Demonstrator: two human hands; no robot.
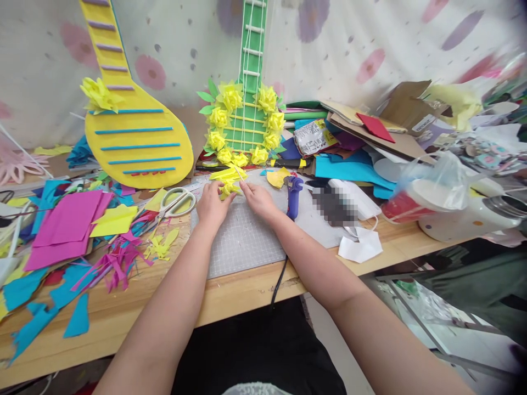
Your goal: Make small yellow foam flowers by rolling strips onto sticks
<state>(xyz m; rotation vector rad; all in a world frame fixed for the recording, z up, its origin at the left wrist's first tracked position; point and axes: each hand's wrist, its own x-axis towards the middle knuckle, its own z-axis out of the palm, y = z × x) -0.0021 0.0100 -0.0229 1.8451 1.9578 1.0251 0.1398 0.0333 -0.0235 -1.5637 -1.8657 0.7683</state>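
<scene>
Above the back of the grey cutting mat (242,241), my two hands meet at a small yellow paper flower (228,190). My left hand (213,207) has its fingers closed on the flower's left side. Pinched in my right hand (258,201) is a thin pale stick (239,171) that slants up over the yellow paper. More yellow paper strips (222,175) lie just behind my fingers. A purple glue gun (293,196) sits to the right of my right hand. Left of my left hand are white-handled scissors (178,203).
A green paper instrument (252,123) ringed with yellow flowers and a yellow instrument (138,137) lean at the back. Pink sheets (68,219) and coloured scraps crowd the left. Cardboard (382,131), a bagged cup (424,197) and a white jar (457,222) stand right. A cord (280,282) crosses the table edge.
</scene>
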